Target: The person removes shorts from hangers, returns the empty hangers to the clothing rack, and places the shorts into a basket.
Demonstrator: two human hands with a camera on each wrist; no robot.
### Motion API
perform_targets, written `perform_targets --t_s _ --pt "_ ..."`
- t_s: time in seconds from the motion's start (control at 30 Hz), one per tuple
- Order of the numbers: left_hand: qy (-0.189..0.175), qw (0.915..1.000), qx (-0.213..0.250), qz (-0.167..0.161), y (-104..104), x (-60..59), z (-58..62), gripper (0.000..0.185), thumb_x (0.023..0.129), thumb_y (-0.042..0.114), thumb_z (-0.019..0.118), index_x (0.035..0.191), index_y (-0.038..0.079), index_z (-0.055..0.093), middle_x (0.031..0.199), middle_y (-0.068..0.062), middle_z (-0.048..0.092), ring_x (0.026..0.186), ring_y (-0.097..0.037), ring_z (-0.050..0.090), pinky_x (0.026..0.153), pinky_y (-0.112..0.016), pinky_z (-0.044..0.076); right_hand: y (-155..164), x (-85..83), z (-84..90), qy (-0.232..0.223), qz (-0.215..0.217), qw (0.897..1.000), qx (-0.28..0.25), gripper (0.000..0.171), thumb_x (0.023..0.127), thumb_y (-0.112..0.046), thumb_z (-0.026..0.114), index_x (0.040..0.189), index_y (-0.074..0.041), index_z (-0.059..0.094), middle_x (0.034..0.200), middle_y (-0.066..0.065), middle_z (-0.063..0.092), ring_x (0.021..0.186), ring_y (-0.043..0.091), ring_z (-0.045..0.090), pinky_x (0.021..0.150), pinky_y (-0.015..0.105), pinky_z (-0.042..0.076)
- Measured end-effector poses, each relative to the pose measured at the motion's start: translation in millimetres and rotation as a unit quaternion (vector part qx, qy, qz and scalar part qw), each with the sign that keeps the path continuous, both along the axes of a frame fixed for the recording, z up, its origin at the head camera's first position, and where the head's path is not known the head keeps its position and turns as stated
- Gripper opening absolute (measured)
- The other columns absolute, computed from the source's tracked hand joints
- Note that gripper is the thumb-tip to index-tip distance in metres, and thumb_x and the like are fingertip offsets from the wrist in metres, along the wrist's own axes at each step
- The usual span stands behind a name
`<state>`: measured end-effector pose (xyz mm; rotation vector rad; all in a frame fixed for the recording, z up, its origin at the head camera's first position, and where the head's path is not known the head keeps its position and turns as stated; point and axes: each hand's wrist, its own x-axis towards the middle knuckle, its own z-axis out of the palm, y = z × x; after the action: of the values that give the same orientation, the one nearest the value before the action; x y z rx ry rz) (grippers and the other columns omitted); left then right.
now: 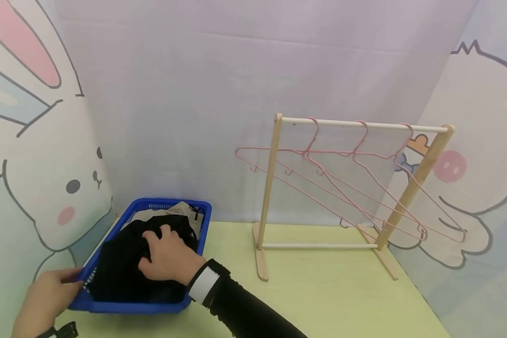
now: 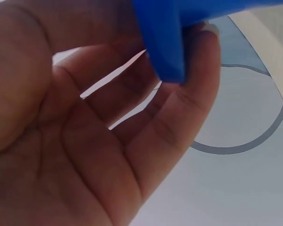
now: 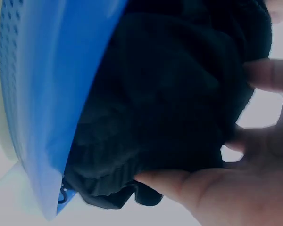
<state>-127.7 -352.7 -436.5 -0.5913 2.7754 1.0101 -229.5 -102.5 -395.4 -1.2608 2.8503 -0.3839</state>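
Observation:
A blue plastic basket stands on the left part of the table with a bunched black garment inside. My left hand holds the basket's left rim near the front corner. In the left wrist view, the fingers curl round the blue rim. My right hand grips the top of the black garment, fingers spread and bent into the cloth. The right wrist view has the garment between thumb and fingers, with a ribbed band by the thumb. Folds hide some fingertips.
Light grey clothing lies behind the black garment in the basket. To the right stands a wooden rack with pink hangers on its top bar. Curtains with cartoon animals enclose the pale green table.

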Motion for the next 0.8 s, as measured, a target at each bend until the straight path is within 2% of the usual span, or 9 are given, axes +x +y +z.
perform_targets --t_s 0.07,0.17,0.4,0.6,0.8 --pt "-0.003 1.0000 0.001 0.003 -0.9 1.0 -1.2 0.048 0.096 0.008 0.062 0.132 -0.021 0.053 0.116 -0.042 0.063 0.086 -0.040 0.072 0.077 -0.060 0.057 -3.7 7.0 -3.4 -0.010 0.006 0.999 0.046 0.059 0.105 -0.050 0.042 0.158 -0.025 0.041 0.155 0.010 0.040 0.132 0.022 0.051 0.108 0.037 0.047" --pt "-0.005 1.0000 -0.005 0.004 -1.1 2.2 -1.3 0.046 0.095 0.008 0.063 0.131 -0.020 0.054 0.115 -0.042 0.064 0.086 -0.041 0.072 0.077 -0.060 0.057 -9.0 14.6 -7.8 -0.017 0.008 0.996 0.091 0.060 0.107 -0.055 0.035 0.159 -0.027 0.040 0.159 0.006 0.036 0.140 0.022 0.045 0.116 0.044 0.041" --pt "0.000 1.0000 -0.009 0.002 -3.5 1.1 -1.1 0.046 0.095 0.008 0.063 0.132 -0.020 0.054 0.115 -0.041 0.064 0.085 -0.039 0.072 0.075 -0.059 0.058 -15.7 19.0 -13.6 -0.013 -0.003 0.990 0.143 0.056 0.107 -0.056 0.037 0.157 -0.030 0.042 0.159 0.001 0.036 0.142 0.017 0.042 0.118 0.041 0.038" --pt "-0.006 1.0000 -0.006 -0.002 -3.9 -5.2 -6.1 0.045 0.095 0.008 0.063 0.130 -0.020 0.057 0.112 -0.039 0.066 0.082 -0.036 0.072 0.074 -0.057 0.058 -10.5 15.2 -13.3 -0.016 -0.003 0.991 0.131 0.056 0.107 -0.054 0.041 0.158 -0.033 0.039 0.158 0.001 0.038 0.140 0.017 0.045 0.116 0.039 0.040" --pt "-0.007 0.9998 -0.019 -0.010 -2.0 -8.3 -2.4 0.045 0.095 0.007 0.063 0.130 -0.019 0.056 0.118 -0.041 0.064 0.094 -0.049 0.069 0.079 -0.060 0.056 1.6 8.5 -5.6 -0.020 0.010 0.998 0.063 0.054 0.107 -0.045 0.047 0.159 -0.036 0.037 0.155 0.005 0.042 0.132 0.017 0.052 0.106 0.035 0.049"
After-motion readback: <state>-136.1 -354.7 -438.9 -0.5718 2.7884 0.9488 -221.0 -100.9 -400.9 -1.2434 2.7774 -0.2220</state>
